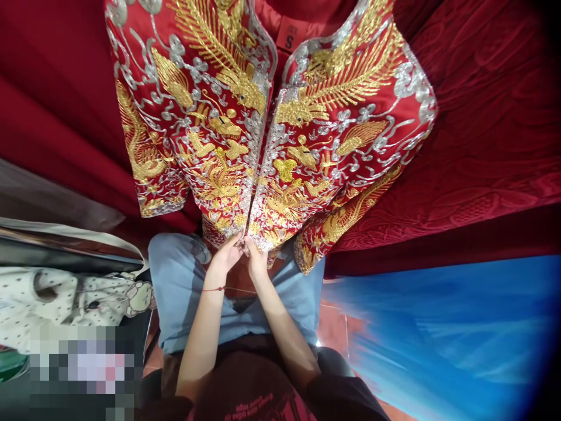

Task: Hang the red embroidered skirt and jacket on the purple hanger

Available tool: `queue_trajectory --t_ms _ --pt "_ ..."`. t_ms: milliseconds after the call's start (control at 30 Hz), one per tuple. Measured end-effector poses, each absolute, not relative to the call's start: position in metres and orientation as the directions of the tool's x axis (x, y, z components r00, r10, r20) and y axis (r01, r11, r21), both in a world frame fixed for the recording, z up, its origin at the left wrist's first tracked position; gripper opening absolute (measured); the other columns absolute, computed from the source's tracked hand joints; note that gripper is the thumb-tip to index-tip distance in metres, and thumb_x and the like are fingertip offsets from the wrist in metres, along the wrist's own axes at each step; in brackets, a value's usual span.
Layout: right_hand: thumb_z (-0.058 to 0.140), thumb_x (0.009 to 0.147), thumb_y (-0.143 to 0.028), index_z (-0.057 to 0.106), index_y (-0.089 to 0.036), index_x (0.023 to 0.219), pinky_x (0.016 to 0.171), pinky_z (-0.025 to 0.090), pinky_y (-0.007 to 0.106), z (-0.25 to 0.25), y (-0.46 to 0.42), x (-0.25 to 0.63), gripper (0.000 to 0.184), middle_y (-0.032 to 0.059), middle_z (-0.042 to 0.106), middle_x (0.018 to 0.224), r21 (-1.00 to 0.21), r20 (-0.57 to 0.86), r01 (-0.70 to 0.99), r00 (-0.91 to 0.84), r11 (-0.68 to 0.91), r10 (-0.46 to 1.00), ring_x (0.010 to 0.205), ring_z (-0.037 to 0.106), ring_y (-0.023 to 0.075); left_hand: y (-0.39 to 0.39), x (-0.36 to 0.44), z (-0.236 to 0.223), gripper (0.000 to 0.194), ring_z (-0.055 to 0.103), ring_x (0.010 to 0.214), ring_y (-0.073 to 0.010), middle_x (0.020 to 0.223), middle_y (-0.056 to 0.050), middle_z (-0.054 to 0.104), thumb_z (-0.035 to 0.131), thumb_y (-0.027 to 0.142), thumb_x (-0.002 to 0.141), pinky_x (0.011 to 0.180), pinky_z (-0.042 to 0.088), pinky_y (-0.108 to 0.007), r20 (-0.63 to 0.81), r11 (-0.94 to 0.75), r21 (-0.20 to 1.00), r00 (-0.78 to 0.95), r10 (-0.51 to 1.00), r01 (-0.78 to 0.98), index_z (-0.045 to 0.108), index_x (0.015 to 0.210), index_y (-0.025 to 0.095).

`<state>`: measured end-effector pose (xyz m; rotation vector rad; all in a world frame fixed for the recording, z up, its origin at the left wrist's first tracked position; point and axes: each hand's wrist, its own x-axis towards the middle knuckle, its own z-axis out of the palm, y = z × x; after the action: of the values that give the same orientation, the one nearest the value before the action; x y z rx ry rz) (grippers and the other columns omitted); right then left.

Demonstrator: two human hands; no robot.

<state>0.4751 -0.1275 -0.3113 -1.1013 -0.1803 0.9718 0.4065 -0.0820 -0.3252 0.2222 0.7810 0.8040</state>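
A red jacket (pixel 363 111) with dense gold and silver embroidery hangs before me, its front split down the middle. Inside the neckline sits a red size label (pixel 291 35) marked "S". At the bottom of the front opening, my left hand (pixel 228 252) pinches the left front edge near the hem. Close beside it, my right hand (pixel 256 257) grips the right front edge, thumb on top. The fingertips almost meet there, and whatever small fastening may lie between them is too small to make out. Both jacket sleeves dangle free at the sides.
Red cloth (pixel 482 134) drapes behind and to the right of the jacket. Blue sheeting (pixel 460 333) covers the lower right. At left, a spotted white cloth bag (pixel 65 292) lies on a dark surface. My knees (pixel 175 286) are under the hem.
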Motion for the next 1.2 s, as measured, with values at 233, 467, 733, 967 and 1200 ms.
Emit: queue_trajectory --t_ms 233,467,733,967,1200 --pt "0.082 0.064 -0.037 0.063 -0.015 0.122 0.100 0.053 0.043 -0.316 -0.128 0.476 0.064 0.0115 0.072 0.116 -0.813 -0.323 -0.573 0.590 0.102 0.740 0.103 0.069 0.0235 -0.082 0.405 -0.329 0.005 0.064 0.072 -0.0119 0.077 -0.001 0.068 0.073 0.019 0.080 0.072 0.052 -0.024 -0.523 0.699 0.489 0.466 0.714 -0.522 0.071 0.084 0.017" --pt "0.081 0.066 -0.037 0.062 -0.017 0.124 0.098 0.054 0.040 -0.324 -0.127 0.479 0.064 0.0100 0.071 0.116 -0.816 -0.325 -0.567 0.609 0.110 0.724 0.102 0.069 0.0216 -0.084 0.405 -0.336 0.023 0.066 0.083 -0.0140 0.095 -0.004 0.074 0.080 0.024 0.074 0.076 0.051 -0.025 -0.512 0.686 0.551 0.457 0.728 -0.476 0.073 0.095 0.017" --pt "0.077 0.065 -0.044 0.058 -0.018 0.123 0.086 0.056 0.034 -0.319 -0.127 0.484 0.066 0.0087 0.070 0.117 -0.845 -0.365 -0.534 0.595 0.013 0.716 0.101 0.067 0.0206 -0.088 0.405 -0.347 0.037 0.067 0.082 -0.0143 0.098 -0.005 0.075 0.087 0.022 0.064 0.080 0.050 -0.028 -0.507 0.657 0.605 0.418 0.754 -0.450 0.074 0.098 0.016" --pt "0.034 0.086 -0.076 0.066 -0.017 0.089 0.045 0.044 0.023 -0.329 -0.136 0.489 0.066 0.0064 0.070 0.073 -0.802 -0.547 -0.475 0.340 -0.363 0.765 0.058 0.065 0.0146 -0.090 0.405 -0.345 0.038 0.068 0.088 -0.0169 0.095 -0.005 0.074 0.086 0.021 0.064 0.089 0.049 -0.033 -0.473 0.557 0.667 0.298 0.829 -0.494 0.072 0.098 0.015" --pt "0.058 0.084 -0.056 0.063 -0.017 0.062 0.047 0.044 0.024 -0.324 -0.137 0.503 0.045 0.0038 0.064 0.052 -0.818 -0.555 -0.292 0.172 -0.496 0.814 0.043 0.058 0.0135 -0.089 0.400 -0.349 0.021 0.069 0.087 -0.0193 0.082 -0.005 0.073 0.085 0.022 0.064 0.094 0.049 -0.035 -0.463 0.524 0.725 0.246 0.852 -0.448 0.072 0.079 0.014"
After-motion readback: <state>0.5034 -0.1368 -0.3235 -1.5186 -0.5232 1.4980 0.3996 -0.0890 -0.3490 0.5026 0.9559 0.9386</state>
